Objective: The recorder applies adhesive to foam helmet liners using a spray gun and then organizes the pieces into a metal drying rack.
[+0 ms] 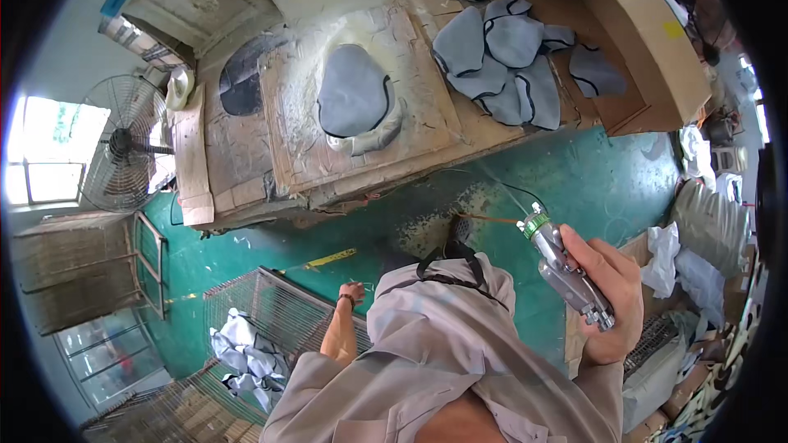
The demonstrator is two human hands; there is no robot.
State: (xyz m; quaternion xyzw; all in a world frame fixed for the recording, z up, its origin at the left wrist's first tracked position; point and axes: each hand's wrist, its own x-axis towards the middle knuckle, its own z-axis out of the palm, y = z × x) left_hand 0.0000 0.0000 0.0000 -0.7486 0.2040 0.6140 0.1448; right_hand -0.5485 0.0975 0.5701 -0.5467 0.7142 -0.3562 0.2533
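Raised on the right, my right hand is closed around a metal spray gun with a green ring at its front end. The gun is held over the floor, apart from the table. Low beside my left hip hangs my left hand, with a band on the wrist; its fingers are too foreshortened to read. A grey, rounded fabric piece with black edging lies on a pale, crusted form on the cardboard-covered table. Several similar grey pieces are heaped to its right.
A large cardboard box stands at the table's right end. To the left are a caged fan and a metal-framed cart. A wire rack holding pale pieces is near my left side. Plastic bags lie at right.
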